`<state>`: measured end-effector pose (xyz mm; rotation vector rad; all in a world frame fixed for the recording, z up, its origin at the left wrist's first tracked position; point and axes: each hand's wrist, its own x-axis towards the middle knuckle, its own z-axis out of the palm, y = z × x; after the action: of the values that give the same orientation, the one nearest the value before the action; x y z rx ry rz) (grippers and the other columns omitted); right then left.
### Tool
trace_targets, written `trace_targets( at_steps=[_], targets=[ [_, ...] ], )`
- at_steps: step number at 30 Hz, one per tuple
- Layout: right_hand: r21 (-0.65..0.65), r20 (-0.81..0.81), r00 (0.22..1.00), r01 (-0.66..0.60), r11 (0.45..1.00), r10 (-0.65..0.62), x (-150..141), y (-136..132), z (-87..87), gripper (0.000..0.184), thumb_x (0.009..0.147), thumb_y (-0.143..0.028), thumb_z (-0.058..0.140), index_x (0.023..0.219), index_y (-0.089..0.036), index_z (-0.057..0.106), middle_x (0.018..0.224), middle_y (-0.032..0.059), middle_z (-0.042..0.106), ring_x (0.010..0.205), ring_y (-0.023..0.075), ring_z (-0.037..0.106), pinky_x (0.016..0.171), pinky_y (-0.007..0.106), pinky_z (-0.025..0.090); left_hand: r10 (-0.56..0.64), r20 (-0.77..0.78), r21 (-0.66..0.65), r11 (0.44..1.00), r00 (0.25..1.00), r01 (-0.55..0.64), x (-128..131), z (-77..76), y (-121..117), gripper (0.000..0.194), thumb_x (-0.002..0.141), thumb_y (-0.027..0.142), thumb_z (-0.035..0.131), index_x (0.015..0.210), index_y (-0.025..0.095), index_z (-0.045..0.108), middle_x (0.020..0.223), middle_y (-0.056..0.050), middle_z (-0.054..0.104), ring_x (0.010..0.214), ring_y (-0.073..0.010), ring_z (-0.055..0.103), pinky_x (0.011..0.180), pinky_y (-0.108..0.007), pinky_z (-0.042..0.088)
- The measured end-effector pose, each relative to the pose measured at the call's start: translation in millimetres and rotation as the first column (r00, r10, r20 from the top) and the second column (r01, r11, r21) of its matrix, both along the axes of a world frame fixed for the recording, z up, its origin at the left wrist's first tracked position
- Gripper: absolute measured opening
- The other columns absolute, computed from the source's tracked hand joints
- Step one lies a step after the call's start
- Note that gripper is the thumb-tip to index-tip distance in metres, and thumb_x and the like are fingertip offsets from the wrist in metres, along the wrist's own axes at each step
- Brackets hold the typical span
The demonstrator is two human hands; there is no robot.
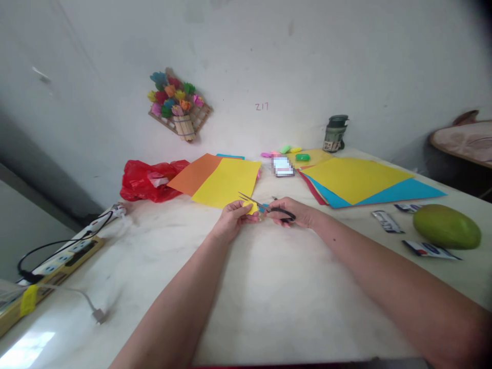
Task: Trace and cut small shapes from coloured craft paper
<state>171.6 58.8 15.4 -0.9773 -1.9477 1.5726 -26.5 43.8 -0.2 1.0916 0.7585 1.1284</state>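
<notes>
My left hand (pixel 232 219) pinches a small piece of yellow paper (pixel 250 207) above the middle of the table. Black-handled scissors (pixel 284 211) are gripped in my right hand (pixel 294 210), their blades parted and pointing left, right by the yellow piece. Whether the blades touch its edge I cannot tell. Just behind the hands lies a large yellow sheet (pixel 230 182), overlapping an orange sheet (pixel 198 174). A bit of blue (pixel 263 207) shows between the hands, partly hidden by the scissors.
On the right are stacked yellow and blue sheets (pixel 407 193), a green mango-like fruit (pixel 446 226) and small packets (pixel 387 222). A phone (pixel 283 166), markers (pixel 285 149) and a dark green bottle (pixel 335 134) stand or lie behind. Leftward are a red plastic bag (pixel 138 179) and a power strip (pixel 63 260).
</notes>
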Motion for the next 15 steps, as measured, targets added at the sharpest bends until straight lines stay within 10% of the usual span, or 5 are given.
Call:
trace_targets(
  at_steps=[15],
  targets=[
    [0.005,0.006,1.0,-0.001,1.0,0.001,-0.6,-1.7,2.1,0.029,0.067,-0.04,0.057,0.078,-0.013,0.055,0.048,-0.0045,0.049,0.034,0.0034,0.038,0.032,0.017,0.025,-0.049,0.003,-0.004,0.999,0.999,0.049,-1.1,-1.4,1.4,0.02,0.064,0.026,0.068,0.07,0.012,0.054,0.059,-0.005,0.065,0.047,-0.0134,0.06,0.051,-0.023,0.048]
  ],
)
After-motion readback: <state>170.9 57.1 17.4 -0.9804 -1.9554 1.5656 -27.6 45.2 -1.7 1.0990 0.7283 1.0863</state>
